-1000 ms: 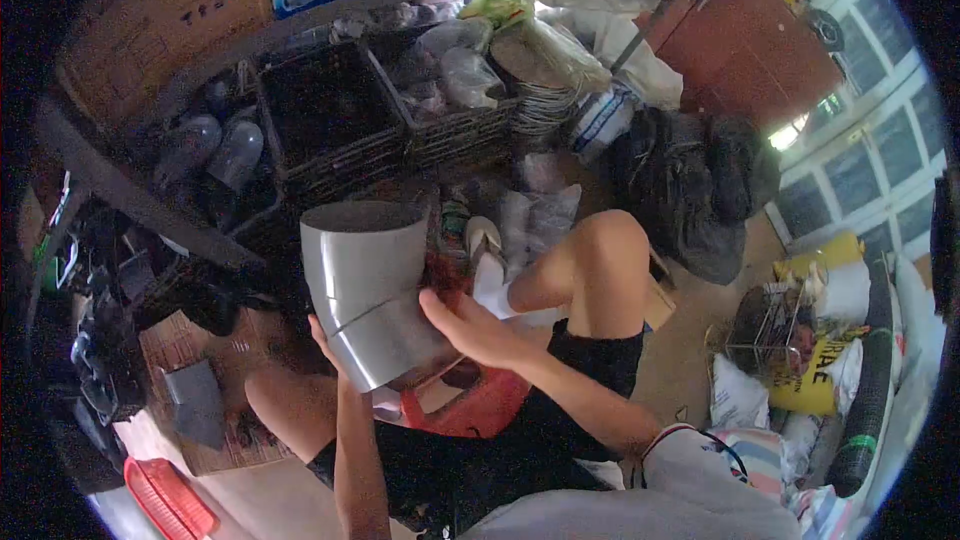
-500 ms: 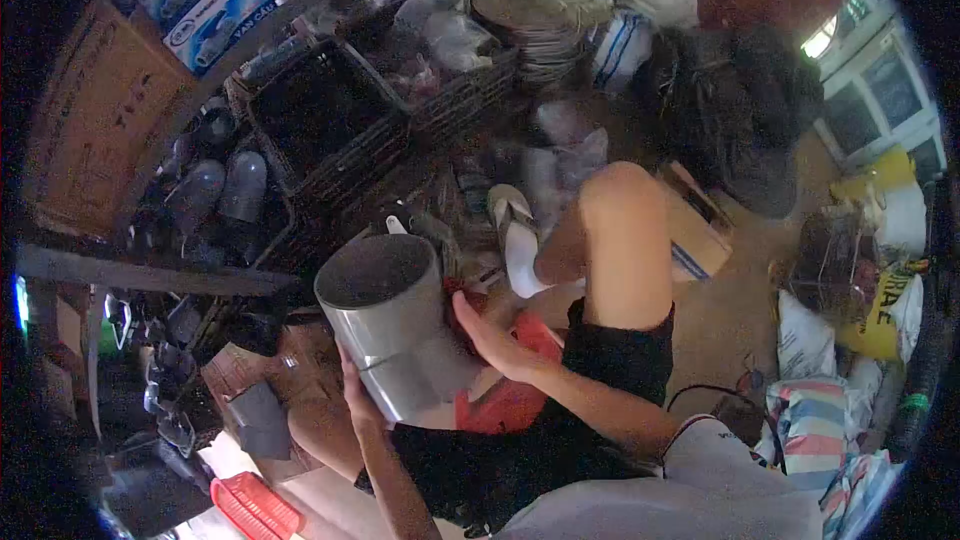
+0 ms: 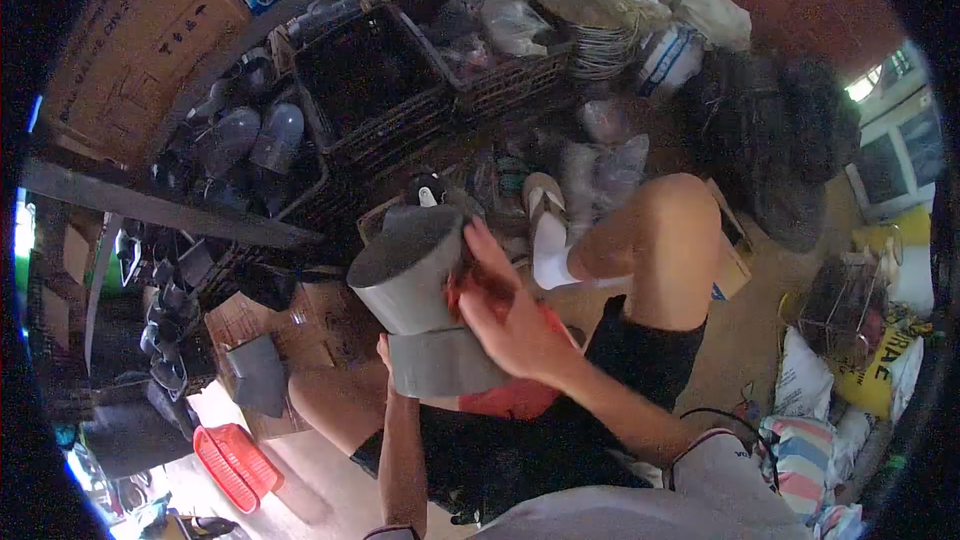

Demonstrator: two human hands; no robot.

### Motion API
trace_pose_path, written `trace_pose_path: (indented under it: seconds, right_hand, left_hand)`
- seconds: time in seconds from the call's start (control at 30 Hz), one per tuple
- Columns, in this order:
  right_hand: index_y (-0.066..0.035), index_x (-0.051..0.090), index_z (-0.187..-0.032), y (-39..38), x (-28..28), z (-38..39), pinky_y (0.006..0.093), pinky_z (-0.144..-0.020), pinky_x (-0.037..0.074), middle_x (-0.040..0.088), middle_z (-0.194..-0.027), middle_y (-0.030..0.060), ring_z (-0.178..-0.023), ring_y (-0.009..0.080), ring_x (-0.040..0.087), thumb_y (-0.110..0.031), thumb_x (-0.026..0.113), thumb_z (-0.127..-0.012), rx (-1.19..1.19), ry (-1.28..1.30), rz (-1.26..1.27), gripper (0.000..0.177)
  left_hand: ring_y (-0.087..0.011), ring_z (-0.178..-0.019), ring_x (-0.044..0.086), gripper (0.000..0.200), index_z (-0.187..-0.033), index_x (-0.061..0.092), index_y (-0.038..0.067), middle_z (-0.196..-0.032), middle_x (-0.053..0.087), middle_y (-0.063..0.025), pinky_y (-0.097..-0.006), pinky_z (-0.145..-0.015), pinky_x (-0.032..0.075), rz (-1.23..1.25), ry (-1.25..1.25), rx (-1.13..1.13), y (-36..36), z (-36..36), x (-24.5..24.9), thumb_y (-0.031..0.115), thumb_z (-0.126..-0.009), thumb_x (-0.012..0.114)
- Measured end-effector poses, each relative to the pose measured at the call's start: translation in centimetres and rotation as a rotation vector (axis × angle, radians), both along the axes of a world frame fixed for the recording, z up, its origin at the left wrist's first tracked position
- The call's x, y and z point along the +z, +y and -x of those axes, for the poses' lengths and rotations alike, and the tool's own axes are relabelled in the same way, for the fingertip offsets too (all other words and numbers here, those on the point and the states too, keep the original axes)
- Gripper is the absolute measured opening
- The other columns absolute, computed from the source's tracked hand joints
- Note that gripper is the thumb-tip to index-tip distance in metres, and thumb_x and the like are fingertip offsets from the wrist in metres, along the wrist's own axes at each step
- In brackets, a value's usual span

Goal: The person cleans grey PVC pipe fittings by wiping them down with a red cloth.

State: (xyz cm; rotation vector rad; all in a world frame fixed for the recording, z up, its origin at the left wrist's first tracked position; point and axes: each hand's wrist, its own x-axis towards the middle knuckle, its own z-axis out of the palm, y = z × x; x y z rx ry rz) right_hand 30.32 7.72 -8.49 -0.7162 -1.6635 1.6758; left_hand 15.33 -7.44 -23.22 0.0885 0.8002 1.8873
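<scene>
A large grey plastic pipe elbow point(image 3: 425, 285) is held over my lap, its wide mouth tilted up and to the left. My left hand point(image 3: 385, 352) supports it from the lower left side, with most of its fingers hidden behind the wall. Against the upper right side lies my right hand point(image 3: 505, 315), slightly blurred, pressing a crumpled red rag point(image 3: 470, 298) to the surface. More red material point(image 3: 515, 398) spreads across my lap beneath the elbow.
Black plastic crates point(image 3: 375, 85) stand ahead, one holding grey pipe fittings point(image 3: 275, 140). A metal beam point(image 3: 170, 205) crosses on the left, below a cardboard box point(image 3: 140, 50). A red basket point(image 3: 237, 465) sits on the floor at lower left. Sacks point(image 3: 805, 460) lie on the right.
The pipe elbow has turned in my hands, its bend now facing me more. My right hand has slid up toward its rim with the red rag. The view has shifted left.
</scene>
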Motion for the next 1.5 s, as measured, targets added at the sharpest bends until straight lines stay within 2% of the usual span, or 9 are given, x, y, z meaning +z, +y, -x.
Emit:
trace_pose_path:
  seconds: [0.07,0.4,0.7,0.8,0.93,1.03,1.13,1.3,1.5]
  right_hand:
    - [0.0,0.027,-0.148,2.9,2.4,1.2,0.0455,-0.116,0.018,0.032,-0.15,0.0224,-0.14,0.0392,0.028,-0.024,0.059,-0.092,0.024,0.144,0.267,0.069]
    - [-0.004,0.029,-0.148,-1.8,2.6,-0.6,0.0355,-0.116,0.019,0.029,-0.155,0.0103,-0.145,0.0197,0.02,-0.023,0.041,-0.102,0.283,-0.18,-0.153,0.052]
    - [-0.002,0.045,-0.139,1.8,0.7,-0.6,0.0342,-0.108,0.031,0.051,-0.137,0.0068,-0.125,0.0202,0.046,-0.044,0.046,-0.1,-0.151,0.072,0.79,0.058]
    - [-0.003,0.05,-0.134,4.0,0.7,-2.2,0.0353,-0.104,0.036,0.055,-0.131,0.0068,-0.118,0.0221,0.053,-0.046,0.047,-0.099,-0.084,-0.286,0.206,0.056]
    - [-0.009,0.05,-0.134,0.8,2.9,-1.3,0.0393,-0.11,0.032,0.05,-0.139,0.0124,-0.125,0.0292,0.049,-0.039,0.054,-0.095,0.19,-0.065,0.142,0.049]
    - [-0.011,0.047,-0.138,-1.9,4.5,-1.6,0.0464,-0.114,0.025,0.039,-0.148,0.0155,-0.134,0.0396,0.037,-0.033,0.06,-0.091,0.287,-0.471,-0.933,0.053]
    - [-0.014,0.045,-0.14,-2.4,4.1,-1.3,0.0522,-0.114,0.02,0.03,-0.152,0.0178,-0.137,0.049,0.026,-0.034,0.063,-0.088,0.219,-0.458,-0.674,0.058]
    - [-0.001,0.036,-0.144,2.0,2.0,-0.2,0.0325,-0.114,0.024,0.042,-0.145,0.0108,-0.135,0.0212,0.036,-0.019,0.045,-0.101,0.037,-0.182,0.243,0.047]
    - [-0.001,0.032,-0.146,-2.9,3.8,-2.0,0.0351,-0.115,0.023,0.036,-0.151,0.0109,-0.142,0.0213,0.028,-0.009,0.058,-0.092,0.148,-0.106,0.01,0.061]
  left_hand:
    - [-0.0317,-0.108,0.059,0.064,-0.131,0.049,0.003,-0.123,0.058,-0.0172,-0.0481,-0.093,0.049,0.067,0.027,0.002,0.5,-0.2,0.7,0.051,-0.088,0.049]
    - [-0.0337,-0.111,0.058,0.069,-0.133,0.047,0.002,-0.125,0.057,-0.0176,-0.0482,-0.096,0.047,0.017,-0.052,0.072,4.1,-0.4,1.4,0.048,-0.083,0.056]
    - [-0.0354,-0.114,0.057,0.075,-0.135,0.045,0.001,-0.127,0.057,-0.018,-0.0483,-0.098,0.045,0.019,0.165,-0.236,1.0,3.6,0.2,0.046,-0.078,0.062]
    - [-0.0334,-0.122,0.052,0.092,-0.141,0.037,0.003,-0.133,0.051,-0.0171,-0.0458,-0.101,0.043,0.189,0.103,-0.27,1.7,1.7,4.5,0.044,-0.067,0.074]
    - [-0.0332,-0.128,0.045,0.091,-0.146,0.03,0.008,-0.142,0.043,-0.0147,-0.0463,-0.107,0.038,0.044,0.057,0.04,3.1,-0.1,3.0,0.072,-0.083,0.046]
    - [-0.0333,-0.129,0.043,0.093,-0.148,0.027,0.012,-0.146,0.039,-0.013,-0.048,-0.108,0.036,-0.022,-0.059,0.137,3.8,0.2,3.1,0.08,-0.085,0.026]
    - [-0.0326,-0.132,0.04,0.095,-0.15,0.024,0.014,-0.149,0.035,-0.0124,-0.0484,-0.111,0.033,-0.088,-0.109,0.113,3.5,1.0,1.9,0.082,-0.085,0.022]
    - [-0.0308,-0.134,0.037,0.095,-0.151,0.022,0.013,-0.151,0.032,-0.0111,-0.0464,-0.112,0.032,-0.003,0.09,0.113,3.5,0.6,1.5,0.082,-0.085,0.023]
    - [-0.0302,-0.131,0.042,0.092,-0.149,0.028,0.012,-0.145,0.042,-0.0121,-0.0448,-0.11,0.035,-0.19,-0.104,0.076,5.3,1.0,3.6,0.08,-0.087,0.022]
